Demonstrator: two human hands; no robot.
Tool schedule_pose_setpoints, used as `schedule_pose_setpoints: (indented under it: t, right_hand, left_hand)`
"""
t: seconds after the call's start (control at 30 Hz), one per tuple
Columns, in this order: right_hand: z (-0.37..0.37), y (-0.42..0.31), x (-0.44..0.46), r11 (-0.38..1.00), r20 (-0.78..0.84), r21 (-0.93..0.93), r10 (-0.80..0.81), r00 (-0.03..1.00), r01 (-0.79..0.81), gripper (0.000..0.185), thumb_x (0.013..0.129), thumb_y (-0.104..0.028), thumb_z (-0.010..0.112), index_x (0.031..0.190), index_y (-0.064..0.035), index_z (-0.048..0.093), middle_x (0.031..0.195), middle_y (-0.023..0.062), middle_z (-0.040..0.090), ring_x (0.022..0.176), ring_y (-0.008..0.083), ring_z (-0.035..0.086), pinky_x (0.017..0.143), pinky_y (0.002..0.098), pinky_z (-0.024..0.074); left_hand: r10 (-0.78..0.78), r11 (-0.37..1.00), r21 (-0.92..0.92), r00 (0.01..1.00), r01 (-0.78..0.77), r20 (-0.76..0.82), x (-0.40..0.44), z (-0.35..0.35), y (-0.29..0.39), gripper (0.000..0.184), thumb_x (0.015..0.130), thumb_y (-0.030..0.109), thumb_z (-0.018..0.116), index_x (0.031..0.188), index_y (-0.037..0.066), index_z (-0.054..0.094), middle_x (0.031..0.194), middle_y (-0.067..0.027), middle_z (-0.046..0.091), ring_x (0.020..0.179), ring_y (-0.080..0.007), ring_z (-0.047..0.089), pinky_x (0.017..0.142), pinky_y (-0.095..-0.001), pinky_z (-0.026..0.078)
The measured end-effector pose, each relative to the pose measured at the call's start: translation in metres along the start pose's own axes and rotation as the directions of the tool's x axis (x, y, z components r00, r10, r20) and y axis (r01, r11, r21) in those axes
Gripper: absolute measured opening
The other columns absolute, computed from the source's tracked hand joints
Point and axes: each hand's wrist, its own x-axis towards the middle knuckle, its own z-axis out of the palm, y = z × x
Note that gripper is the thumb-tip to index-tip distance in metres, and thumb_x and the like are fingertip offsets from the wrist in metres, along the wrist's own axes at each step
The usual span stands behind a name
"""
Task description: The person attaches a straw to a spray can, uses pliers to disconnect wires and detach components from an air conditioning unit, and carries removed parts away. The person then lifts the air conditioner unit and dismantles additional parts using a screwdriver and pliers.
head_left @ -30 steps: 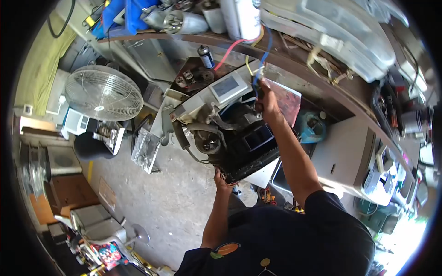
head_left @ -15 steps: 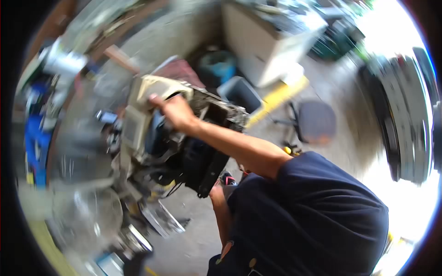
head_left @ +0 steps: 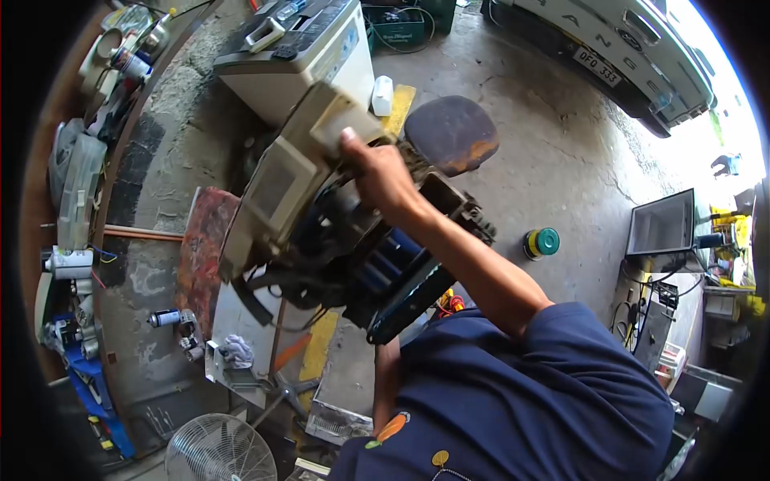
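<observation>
A bulky beige plastic machine (head_left: 277, 188) with its dark inner parts exposed hangs tilted in front of my chest. One beige face has a square recessed panel; a thin cable dangles below. My right hand (head_left: 383, 178) is closed on its upper rim, thumb on the beige casing and fingers curled into the open side. The left forearm (head_left: 387, 381) reaches up under the machine's near black edge. My left hand is hidden behind that edge, where it supports the machine from below.
Beyond stand a white cabinet (head_left: 357, 52), a round stool (head_left: 453, 132) and a parked vehicle (head_left: 585, 48). A green-lidded can (head_left: 545, 241) sits on the floor. A fan (head_left: 220, 449) stands at lower left, beside a cluttered shelf (head_left: 120, 280). An open metal box (head_left: 662, 228) is at right.
My view has swung to the right, so the cabinet, stool and vehicle sit further left in it. The machine stays in both hands. My left hand has slipped from sight behind it.
</observation>
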Motion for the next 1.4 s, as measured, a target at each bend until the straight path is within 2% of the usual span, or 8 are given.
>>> schedule_pose_setpoints:
  t: [0.1,0.23,0.5,0.8,0.87,1.07,1.37,1.4]
  right_hand:
    - [0.013,0.023,-0.028,0.992,-0.128,0.016,-0.121,0.984,0.124,0.063,0.103,-0.058,0.057,0.064,-0.0085,0.061,0.055,-0.0019,0.044,0.046,0.0092,0.034,0.045,0.0265,0.0259]
    - [0.017,0.058,-0.01,0.993,-0.209,0.04,-0.104,0.972,0.115,0.062,0.103,-0.057,0.058,0.062,-0.01,0.059,0.055,-0.0016,0.044,0.046,0.0097,0.034,0.045,0.026,0.026]
    - [-0.032,0.116,0.109,0.962,-0.253,-0.092,-0.271,0.929,0.255,0.058,0.101,-0.059,0.059,0.072,-0.0087,0.058,0.053,-0.0028,0.041,0.041,0.0084,0.032,0.042,0.0247,0.0242]
    - [-0.183,0.101,0.307,0.993,-0.253,0.088,0.102,0.962,-0.082,0.059,0.102,-0.056,0.059,0.068,-0.0076,0.062,0.056,-0.0013,0.046,0.045,0.0094,0.035,0.045,0.027,0.0277]
    - [-0.208,0.12,0.338,0.969,-0.231,0.197,0.193,0.954,-0.148,0.056,0.1,-0.062,0.058,0.076,-0.0108,0.058,0.054,-0.0046,0.04,0.042,0.0069,0.028,0.042,0.0246,0.0215]
    - [-0.293,0.202,0.393,0.936,-0.312,0.252,0.32,0.894,-0.247,0.053,0.103,-0.061,0.056,0.077,-0.0146,0.056,0.055,-0.0048,0.038,0.046,0.0068,0.03,0.046,0.0251,0.0221]
    - [-0.315,0.223,0.372,0.934,-0.187,0.284,0.278,0.942,-0.219,0.055,0.106,-0.059,0.053,0.07,-0.0178,0.048,0.058,-0.002,0.042,0.049,0.0106,0.033,0.049,0.0276,0.0293]
    - [-0.318,0.223,0.373,0.94,-0.182,0.252,0.279,0.943,-0.229,0.052,0.107,-0.055,0.054,0.078,-0.0121,0.056,0.065,0.0017,0.051,0.055,0.0128,0.042,0.055,0.0278,0.0367]
  left_hand:
    - [-0.018,0.995,0.095,0.998,0.012,0.059,0.031,-0.05,-0.005,0.046,0.097,0.043,0.062,0.128,0.009,0.065,0.121,-0.0121,0.072,0.104,-0.0282,0.07,0.09,-0.0443,0.057]
    - [-0.021,0.971,0.238,0.995,-0.004,0.102,0.082,-0.062,-0.016,0.045,0.097,0.042,0.064,0.126,0.009,0.066,0.119,-0.0128,0.072,0.103,-0.0288,0.07,0.09,-0.0439,0.056]
    - [-0.008,0.848,0.511,0.961,-0.14,0.277,0.197,0.068,-0.095,0.043,0.095,0.041,0.067,0.123,0.008,0.066,0.116,-0.0141,0.073,0.101,-0.03,0.071,0.088,-0.0431,0.056]
    - [-0.036,0.459,0.886,0.998,0.07,-0.06,0.2,0.192,-0.199,0.042,0.093,0.04,0.07,0.118,0.007,0.067,0.112,-0.0155,0.074,0.099,-0.0313,0.072,0.086,-0.0422,0.055]
    - [-0.035,0.385,0.915,0.993,0.119,-0.114,0.216,0.206,-0.222,0.041,0.093,0.039,0.07,0.118,0.006,0.067,0.111,-0.0158,0.074,0.098,-0.0316,0.072,0.085,-0.042,0.055]
    - [-0.07,0.099,0.968,0.972,0.232,-0.226,0.267,0.208,-0.289,0.041,0.092,0.039,0.072,0.115,0.006,0.068,0.109,-0.0166,0.075,0.097,-0.0323,0.072,0.084,-0.0415,0.055]
    - [-0.614,0.217,0.897,0.768,0.384,-0.18,0.305,0.111,-0.279,0.035,0.098,0.041,0.067,0.103,0.006,0.07,0.091,-0.0099,0.071,0.079,-0.0264,0.065,0.077,-0.0373,0.051]
    - [-0.662,0.231,0.886,0.732,0.401,-0.159,0.324,0.117,-0.279,0.035,0.098,0.041,0.067,0.102,0.006,0.07,0.089,-0.0091,0.07,0.077,-0.0258,0.064,0.076,-0.0368,0.051]
